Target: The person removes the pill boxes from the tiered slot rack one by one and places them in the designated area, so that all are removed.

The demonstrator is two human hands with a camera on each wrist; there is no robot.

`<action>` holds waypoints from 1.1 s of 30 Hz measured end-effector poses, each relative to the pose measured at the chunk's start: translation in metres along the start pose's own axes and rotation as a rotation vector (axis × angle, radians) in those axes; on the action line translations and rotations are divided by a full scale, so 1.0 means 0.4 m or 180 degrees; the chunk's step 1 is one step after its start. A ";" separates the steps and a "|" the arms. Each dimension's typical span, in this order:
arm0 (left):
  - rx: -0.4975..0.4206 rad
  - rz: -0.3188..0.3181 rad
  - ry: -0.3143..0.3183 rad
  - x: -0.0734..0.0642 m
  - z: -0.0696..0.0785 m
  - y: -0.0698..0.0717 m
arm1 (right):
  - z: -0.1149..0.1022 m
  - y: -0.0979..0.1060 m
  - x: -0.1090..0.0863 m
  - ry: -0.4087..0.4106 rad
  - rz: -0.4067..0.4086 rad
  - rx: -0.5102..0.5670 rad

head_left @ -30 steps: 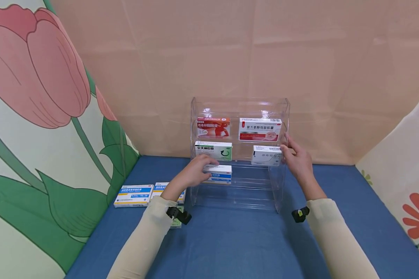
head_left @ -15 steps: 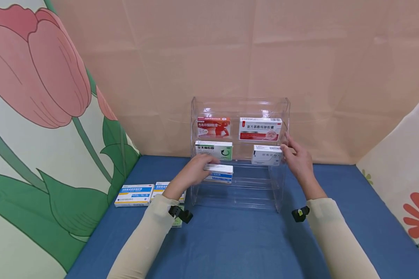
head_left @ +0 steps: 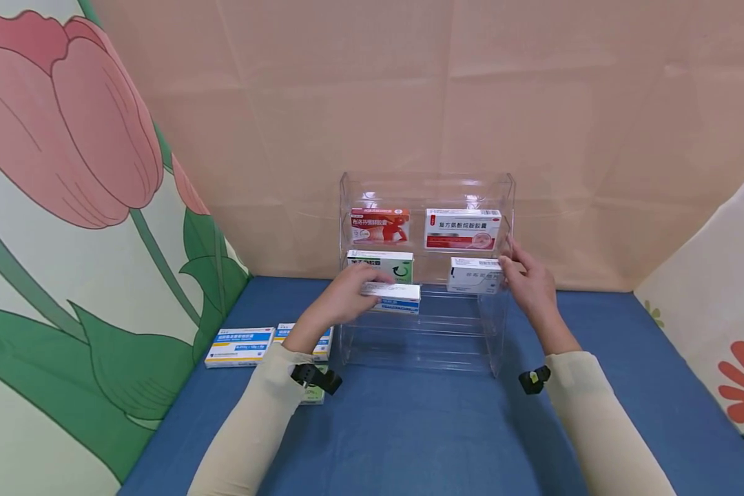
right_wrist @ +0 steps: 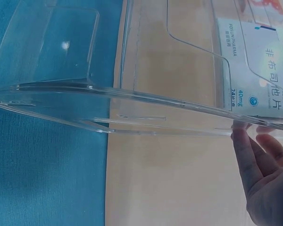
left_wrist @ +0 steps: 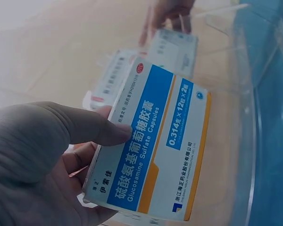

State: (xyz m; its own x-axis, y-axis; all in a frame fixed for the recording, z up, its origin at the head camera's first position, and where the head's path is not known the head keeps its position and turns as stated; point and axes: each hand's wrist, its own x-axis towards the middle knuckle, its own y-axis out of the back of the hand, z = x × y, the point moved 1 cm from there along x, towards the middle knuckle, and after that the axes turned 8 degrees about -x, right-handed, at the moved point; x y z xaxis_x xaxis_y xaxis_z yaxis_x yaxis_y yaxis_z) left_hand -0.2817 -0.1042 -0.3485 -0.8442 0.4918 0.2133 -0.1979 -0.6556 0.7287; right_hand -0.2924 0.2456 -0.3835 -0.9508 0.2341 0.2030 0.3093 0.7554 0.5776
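Observation:
My left hand [head_left: 346, 295] pinches a white, blue and orange box of glucosamine capsules [left_wrist: 155, 150], thumb on its printed face. In the head view this box is before the middle of a clear plastic display rack [head_left: 424, 344], overlapping the lower edge of a green-and-white medicine box [head_left: 399, 267]. At the rack's right side, my right hand [head_left: 531, 284] grips the side panel, thumb in front. Close to that thumb stands a white-and-grey medicine box [right_wrist: 254, 70] on the second tier. The right wrist view shows fingertips against the clear panel from outside.
On the top tier stand a red medicine box [head_left: 380, 226] and a white-and-red one [head_left: 461, 229]. Left of the rack, two blue-and-white boxes [head_left: 238, 347] lie on the blue cloth [head_left: 421, 441], with a green box [head_left: 313, 395] partly behind the left wrist.
My left hand has lifted the capsule box slightly up and to the right, and its top now tilts more toward the camera. The right hand stays at the rack's side.

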 end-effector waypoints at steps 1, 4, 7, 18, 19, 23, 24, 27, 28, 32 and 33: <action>0.0013 0.0018 0.0021 -0.003 0.006 0.006 | -0.001 0.000 0.000 0.0004 0.0003 -0.0006; 0.0031 0.0033 0.0066 -0.012 0.024 0.023 | 0.000 0.001 -0.001 0.0008 0.0006 -0.0015; -0.0009 0.0006 0.0049 -0.021 0.040 0.037 | 0.001 0.001 0.000 0.0012 0.0008 -0.0016; -0.0133 -0.0491 0.0304 -0.082 0.041 0.051 | 0.002 -0.001 0.001 0.0081 0.0029 0.0018; -0.0144 -0.0537 0.0370 -0.088 0.035 0.052 | 0.002 -0.001 0.001 0.0076 0.0030 0.0027; -0.0268 -0.0685 0.0583 -0.110 0.003 0.056 | 0.002 -0.002 0.002 0.0080 0.0038 0.0034; -0.0313 -0.0720 0.0624 -0.115 -0.008 0.057 | 0.002 -0.002 0.002 0.0080 0.0038 0.0029; -0.0437 -0.0811 0.0737 -0.130 -0.039 0.061 | 0.003 -0.002 0.003 0.0079 0.0039 0.0018; -0.0464 -0.0839 0.0768 -0.135 -0.048 0.062 | 0.003 -0.002 0.002 0.0071 0.0037 0.0017; -0.0512 -0.0937 0.0893 -0.157 -0.077 0.068 | 0.004 -0.003 0.002 0.0041 0.0033 0.0041; -0.0511 -0.0961 0.0914 -0.162 -0.083 0.069 | 0.004 -0.003 0.002 0.0035 0.0032 0.0049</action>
State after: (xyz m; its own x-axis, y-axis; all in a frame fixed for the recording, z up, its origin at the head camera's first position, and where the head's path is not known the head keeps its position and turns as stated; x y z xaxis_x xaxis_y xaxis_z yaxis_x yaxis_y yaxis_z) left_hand -0.2490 -0.1733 -0.3637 -0.8363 0.5107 -0.1995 -0.5126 -0.5988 0.6154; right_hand -0.2936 0.2456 -0.3854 -0.9473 0.2350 0.2176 0.3185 0.7625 0.5632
